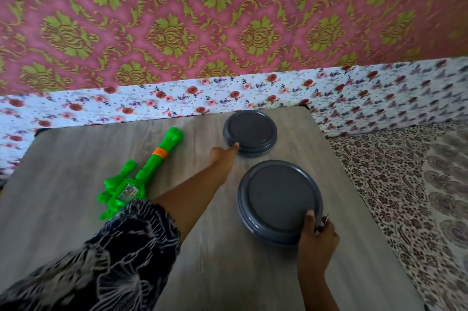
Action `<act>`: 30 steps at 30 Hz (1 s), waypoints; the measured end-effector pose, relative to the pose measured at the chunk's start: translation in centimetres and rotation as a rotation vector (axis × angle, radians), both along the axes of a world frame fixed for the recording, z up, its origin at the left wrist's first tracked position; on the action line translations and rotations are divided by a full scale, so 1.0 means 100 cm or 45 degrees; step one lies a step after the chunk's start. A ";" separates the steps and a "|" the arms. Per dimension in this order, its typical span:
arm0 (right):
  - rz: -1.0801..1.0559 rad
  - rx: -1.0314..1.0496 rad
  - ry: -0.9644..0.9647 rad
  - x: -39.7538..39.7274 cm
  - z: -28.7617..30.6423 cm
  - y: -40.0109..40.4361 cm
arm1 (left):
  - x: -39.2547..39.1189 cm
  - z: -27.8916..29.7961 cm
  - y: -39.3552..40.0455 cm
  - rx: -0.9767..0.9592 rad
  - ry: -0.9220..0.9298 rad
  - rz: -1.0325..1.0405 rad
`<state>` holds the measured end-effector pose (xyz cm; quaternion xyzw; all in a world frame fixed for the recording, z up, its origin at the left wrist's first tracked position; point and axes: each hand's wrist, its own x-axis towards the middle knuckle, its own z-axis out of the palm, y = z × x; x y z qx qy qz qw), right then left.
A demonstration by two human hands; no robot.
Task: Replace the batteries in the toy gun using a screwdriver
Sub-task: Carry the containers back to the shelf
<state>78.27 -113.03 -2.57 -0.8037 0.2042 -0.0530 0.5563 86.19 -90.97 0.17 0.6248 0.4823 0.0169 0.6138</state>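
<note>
While the toy gun (136, 179) lies untouched at the table's (63, 171) left, the left hand (224, 156) fingers touch the far plate (249, 132); the right hand (316, 234) grips the near plate (278, 199), likely still setting up; the screwdriver comes next.

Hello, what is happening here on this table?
A person reaches both hands to two dark grey round dishes lying upside down on a wooden table. The left hand touches the far dish; the right hand grips the rim of the near dish. The green toy gun lies untouched beside the left arm. No screwdriver is visible.
</note>
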 end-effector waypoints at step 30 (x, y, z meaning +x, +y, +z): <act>0.272 0.418 0.097 -0.087 0.044 0.118 | -0.267 0.042 0.139 -0.419 -0.612 0.782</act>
